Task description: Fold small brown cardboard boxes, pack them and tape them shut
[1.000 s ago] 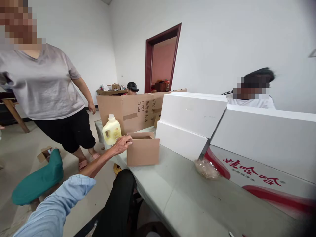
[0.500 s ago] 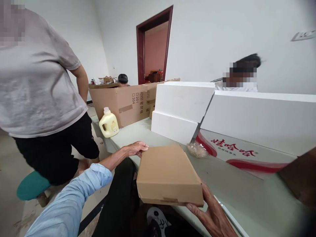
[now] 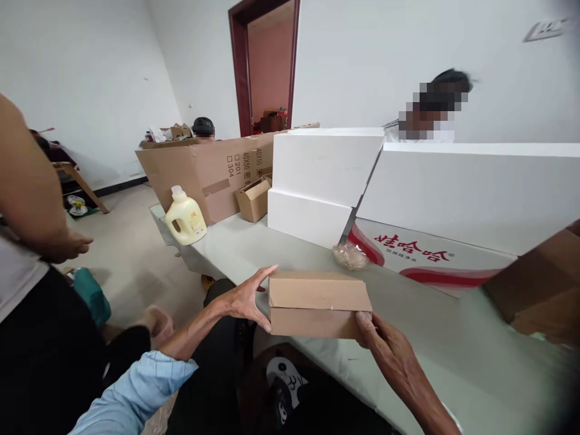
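A small closed brown cardboard box (image 3: 317,304) sits at the near edge of the pale table (image 3: 281,248), its long side facing me. My left hand (image 3: 247,297) is spread against the box's left end, thumb and fingers apart. My right hand (image 3: 383,341) grips the box's lower right corner with curled fingers. Both hands hold the box between them.
A yellow jug (image 3: 185,217) stands at the table's far left. Behind it are a large brown carton (image 3: 203,172), a small open carton (image 3: 254,198) and white foam blocks (image 3: 326,166). A clear plastic wad (image 3: 348,256) lies mid-table. A person (image 3: 31,254) stands close on my left; another sits behind the foam.
The box has been turned from lying flat to standing on its side at the table edge. My right hand now grips its right corner. The standing person moved further left.
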### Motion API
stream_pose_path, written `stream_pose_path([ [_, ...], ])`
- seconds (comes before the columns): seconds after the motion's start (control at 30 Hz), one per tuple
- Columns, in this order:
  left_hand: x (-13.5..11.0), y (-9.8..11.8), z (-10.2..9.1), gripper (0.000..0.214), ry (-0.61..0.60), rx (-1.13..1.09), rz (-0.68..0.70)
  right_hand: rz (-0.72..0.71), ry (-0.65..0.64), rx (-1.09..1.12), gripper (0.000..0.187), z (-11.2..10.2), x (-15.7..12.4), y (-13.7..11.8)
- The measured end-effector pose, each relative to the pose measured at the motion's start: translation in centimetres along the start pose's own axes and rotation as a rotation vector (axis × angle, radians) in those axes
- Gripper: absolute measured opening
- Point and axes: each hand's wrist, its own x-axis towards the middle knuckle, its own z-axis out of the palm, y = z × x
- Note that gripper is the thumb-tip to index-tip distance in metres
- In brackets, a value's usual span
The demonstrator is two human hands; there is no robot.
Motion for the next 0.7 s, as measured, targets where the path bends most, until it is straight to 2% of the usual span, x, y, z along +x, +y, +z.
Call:
stream_pose_path([
  [0.17, -0.5, 1.5, 0.4, 0.113, 0.187, 0.031, 0.124, 0.046, -0.053, 0.030, 0.076, -0.4, 0.7, -2.0],
  [0.27, -0.8, 2.5, 0.5, 0.090, 0.225, 0.088, 0.221, 0.058, -0.075, 0.028, 0.077, -0.9, 1.0, -2.9],
  [0.33, -1.0, 3.1, 0.5, 0.099, 0.198, 0.136, 0.253, 0.056, -0.089, -0.016, 0.080, -1.1, 1.2, -3.0],
  [0.43, -1.1, 3.5, 0.4, 0.135, 0.136, 0.219, 0.245, 0.068, -0.113, -0.081, 0.082, -1.2, 1.5, -3.1],
  [0.47, -1.1, 3.5, 0.4, 0.140, 0.133, 0.242, 0.238, 0.066, -0.122, -0.087, 0.082, -1.2, 1.5, -3.2],
  [0.6, -1.0, 2.8, 0.2, 0.120, 0.219, 0.247, 0.246, 0.031, -0.151, -0.038, 0.081, -1.1, 1.6, -2.2],
  [0.7, -1.1, 2.0, -0.1, 0.107, 0.252, 0.227, 0.240, 0.008, -0.058, -0.138, 0.074, -1.2, 0.9, 2.0],
])
